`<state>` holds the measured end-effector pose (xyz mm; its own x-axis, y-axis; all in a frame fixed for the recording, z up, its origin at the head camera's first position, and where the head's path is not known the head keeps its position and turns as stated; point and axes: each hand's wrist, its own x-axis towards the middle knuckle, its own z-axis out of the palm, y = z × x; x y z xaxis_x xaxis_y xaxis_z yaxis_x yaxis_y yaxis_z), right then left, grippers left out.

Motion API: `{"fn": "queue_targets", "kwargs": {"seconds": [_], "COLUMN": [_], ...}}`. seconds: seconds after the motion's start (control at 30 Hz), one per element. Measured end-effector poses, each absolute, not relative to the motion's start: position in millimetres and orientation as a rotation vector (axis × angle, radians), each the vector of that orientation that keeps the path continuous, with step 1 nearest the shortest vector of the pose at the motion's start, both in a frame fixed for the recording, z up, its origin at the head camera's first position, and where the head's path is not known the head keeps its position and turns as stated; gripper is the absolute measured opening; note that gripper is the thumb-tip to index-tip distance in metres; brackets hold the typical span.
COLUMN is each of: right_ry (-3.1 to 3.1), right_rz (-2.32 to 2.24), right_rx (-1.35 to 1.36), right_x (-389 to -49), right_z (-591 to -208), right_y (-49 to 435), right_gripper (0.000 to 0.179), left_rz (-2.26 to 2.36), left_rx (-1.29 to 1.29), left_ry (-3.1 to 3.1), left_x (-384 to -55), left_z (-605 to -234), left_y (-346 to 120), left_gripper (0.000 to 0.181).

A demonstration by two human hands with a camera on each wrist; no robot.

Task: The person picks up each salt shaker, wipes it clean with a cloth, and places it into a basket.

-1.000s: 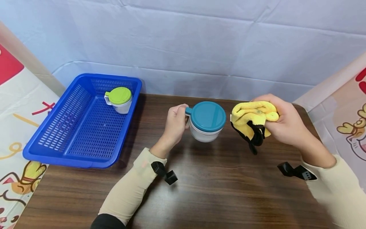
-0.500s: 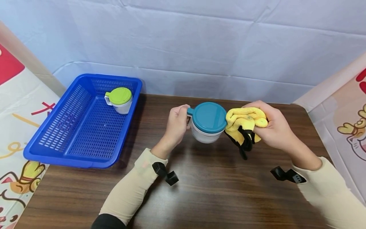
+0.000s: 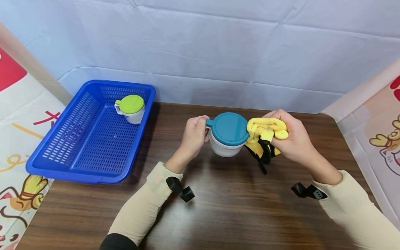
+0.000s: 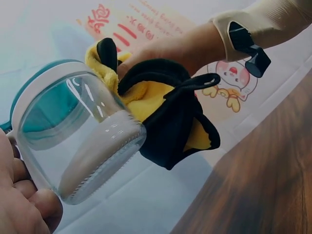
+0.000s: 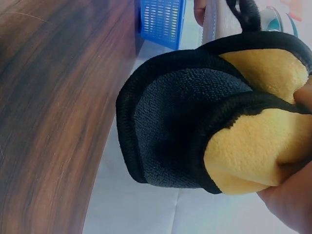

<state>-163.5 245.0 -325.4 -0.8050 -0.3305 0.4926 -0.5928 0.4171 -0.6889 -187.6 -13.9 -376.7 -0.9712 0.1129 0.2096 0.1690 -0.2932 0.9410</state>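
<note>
My left hand [image 3: 194, 134] grips the handle of a clear glass seasoning jar [image 4: 83, 141] with a teal lid [image 3: 230, 128], held up over the table. White contents fill the jar's lower part, tilted in the left wrist view. In my right hand [image 3: 292, 137] is a bunched yellow cleaning cloth [image 3: 262, 128] with black edging and a hanging black loop. The cloth lies against the jar's right side, at the lid's edge and the glass. Seen from the right wrist, the folded cloth [image 5: 263, 146] covers most of the jar, and only part of the fingers shows.
A blue plastic basket [image 3: 125, 163] stands on the left of the brown wooden table [image 3: 237, 215]. Inside it, at the back right, sits a similar jar with a green lid [image 3: 131, 104]. A pale cloth backdrop [image 3: 200, 52] rises behind the table.
My right hand has moved left, bringing the yellow cloth from a gap away up against the jar. The left hand and jar have shifted very slightly right.
</note>
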Motion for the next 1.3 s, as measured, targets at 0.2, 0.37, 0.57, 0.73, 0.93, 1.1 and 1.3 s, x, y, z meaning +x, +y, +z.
{"fn": "queue_targets", "kwargs": {"seconds": [0.2, 0.37, 0.57, 0.73, 0.93, 1.1, 1.3], "right_ry": [-2.400, -2.410, -2.422, -2.422, -2.417, -2.433, -2.439], "right_rz": [1.308, 1.284, 1.275, 1.236, 1.245, 1.242, 1.253], "right_rx": [0.776, 0.748, 0.718, 0.695, 0.671, 0.644, 0.631], "right_x": [-165.1, -166.6, -168.8, -171.8, -177.3, -181.6, -186.8], "right_z": [-323.8, -322.8, -322.2, -322.9, -322.7, -322.7, -323.1], "right_y": [243.1, 242.0, 241.2, 241.0, 240.1, 238.1, 235.0], "right_gripper": [0.028, 0.027, 0.025, 0.025, 0.024, 0.024, 0.024], "left_rz": [-2.475, -2.471, -2.460, -2.460, -2.432, -2.462, -2.474], "left_rx": [-0.333, -0.332, -0.335, -0.331, -0.320, -0.299, -0.296], "left_ry": [-1.879, -1.889, -1.902, -1.913, -1.940, -1.917, -1.907], "left_x": [-188.2, -189.4, -190.0, -189.2, -187.9, -187.2, -186.3], "left_z": [-375.9, -377.3, -376.8, -376.4, -376.8, -376.8, -376.5], "left_y": [-14.2, -14.7, -14.5, -14.0, -12.5, -10.8, -9.3], "left_gripper": [0.037, 0.036, 0.037, 0.038, 0.038, 0.040, 0.038]}}
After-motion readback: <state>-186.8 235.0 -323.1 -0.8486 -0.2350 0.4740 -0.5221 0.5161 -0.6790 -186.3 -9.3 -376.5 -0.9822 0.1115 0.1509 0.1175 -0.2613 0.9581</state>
